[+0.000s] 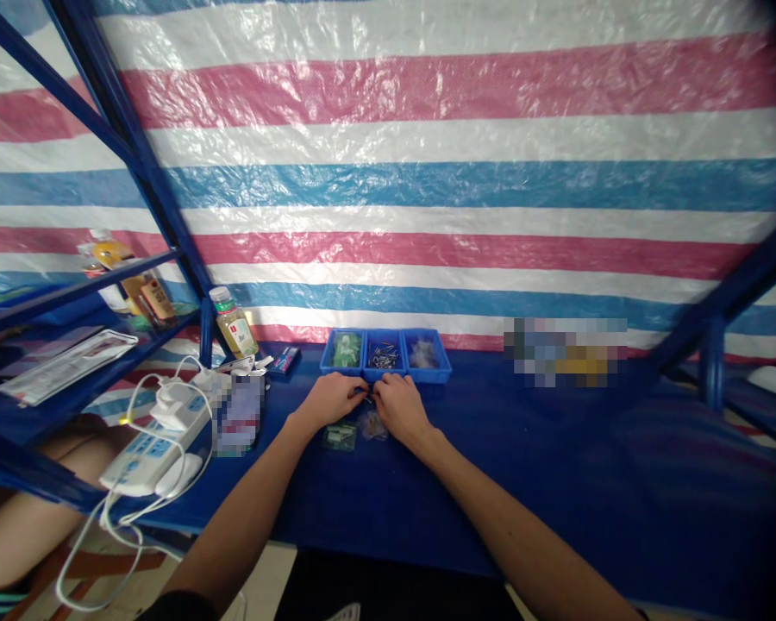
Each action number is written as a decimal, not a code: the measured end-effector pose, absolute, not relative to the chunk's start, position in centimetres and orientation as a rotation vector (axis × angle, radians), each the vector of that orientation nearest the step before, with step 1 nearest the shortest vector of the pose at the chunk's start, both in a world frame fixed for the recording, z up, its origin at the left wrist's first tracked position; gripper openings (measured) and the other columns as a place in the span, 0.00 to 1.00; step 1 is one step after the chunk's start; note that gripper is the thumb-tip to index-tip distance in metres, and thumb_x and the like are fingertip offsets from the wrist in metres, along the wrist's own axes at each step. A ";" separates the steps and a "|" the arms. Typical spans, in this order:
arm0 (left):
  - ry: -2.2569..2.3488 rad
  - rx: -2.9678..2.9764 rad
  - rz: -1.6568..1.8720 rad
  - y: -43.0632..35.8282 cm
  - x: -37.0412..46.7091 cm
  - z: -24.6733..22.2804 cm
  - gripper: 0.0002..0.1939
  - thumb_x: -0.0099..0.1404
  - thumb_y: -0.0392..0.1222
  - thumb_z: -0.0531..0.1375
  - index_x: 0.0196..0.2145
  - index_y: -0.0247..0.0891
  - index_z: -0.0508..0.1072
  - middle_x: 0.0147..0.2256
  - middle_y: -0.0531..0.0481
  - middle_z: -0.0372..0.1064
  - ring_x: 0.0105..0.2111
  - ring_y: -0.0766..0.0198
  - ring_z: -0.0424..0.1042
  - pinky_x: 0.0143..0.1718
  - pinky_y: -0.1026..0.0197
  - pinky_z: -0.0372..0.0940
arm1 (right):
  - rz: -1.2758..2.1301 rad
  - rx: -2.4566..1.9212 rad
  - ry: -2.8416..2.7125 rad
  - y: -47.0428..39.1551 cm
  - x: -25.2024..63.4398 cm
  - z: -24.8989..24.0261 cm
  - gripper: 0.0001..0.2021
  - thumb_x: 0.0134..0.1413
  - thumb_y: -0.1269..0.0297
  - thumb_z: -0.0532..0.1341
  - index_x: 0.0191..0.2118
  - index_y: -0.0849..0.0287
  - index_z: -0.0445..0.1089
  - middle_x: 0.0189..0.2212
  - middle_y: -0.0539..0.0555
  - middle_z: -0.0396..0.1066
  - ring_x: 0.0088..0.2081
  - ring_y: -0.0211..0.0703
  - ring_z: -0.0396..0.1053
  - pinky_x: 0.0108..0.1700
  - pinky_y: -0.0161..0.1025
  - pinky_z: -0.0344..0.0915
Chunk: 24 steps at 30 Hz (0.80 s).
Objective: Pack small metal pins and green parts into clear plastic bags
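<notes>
My left hand and my right hand rest close together on the blue table, just in front of three joined blue bins. Both have their fingertips bent into a pinch, and whatever they hold is too small to name. The left bin contains green-looking small bags, the middle bin loose metal screws, and the right bin clear plastic bags. Below my left hand lies a small greenish clear bag with pale pieces inside. Beside my right hand is another clear bag with brownish pieces.
To the left are a white power strip with tangled cables, a blurred-out phone-like item, a small blue box and a drink bottle. A pixelated object lies at the back right. Blue frame posts flank the table.
</notes>
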State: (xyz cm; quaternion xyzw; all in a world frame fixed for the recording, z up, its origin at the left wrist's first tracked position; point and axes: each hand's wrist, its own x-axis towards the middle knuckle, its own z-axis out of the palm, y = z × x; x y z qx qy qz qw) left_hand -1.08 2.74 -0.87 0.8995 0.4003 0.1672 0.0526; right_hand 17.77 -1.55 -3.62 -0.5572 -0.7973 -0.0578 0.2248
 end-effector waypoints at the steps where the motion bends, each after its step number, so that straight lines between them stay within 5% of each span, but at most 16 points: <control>1: 1.214 2.735 0.511 2.8 -1.1 -0.9 0.09 0.66 0.43 0.63 0.43 0.46 0.81 0.25 0.52 0.75 0.24 0.63 0.71 0.27 0.64 0.58 | -0.158 -1.533 -2.185 -1.6 17.9 -3.5 0.06 0.64 0.70 0.59 0.36 0.58 0.73 0.38 0.59 0.73 0.43 0.52 0.68 0.45 0.46 0.56; 24: 1.080 2.632 0.721 1.7 -0.4 0.2 0.18 0.74 0.52 0.55 0.37 0.39 0.79 0.25 0.53 0.73 0.24 0.67 0.68 0.29 0.66 0.54 | 0.217 -1.164 -1.849 -1.6 20.8 -3.5 0.06 0.66 0.69 0.58 0.36 0.56 0.69 0.34 0.52 0.74 0.38 0.47 0.69 0.44 0.41 0.58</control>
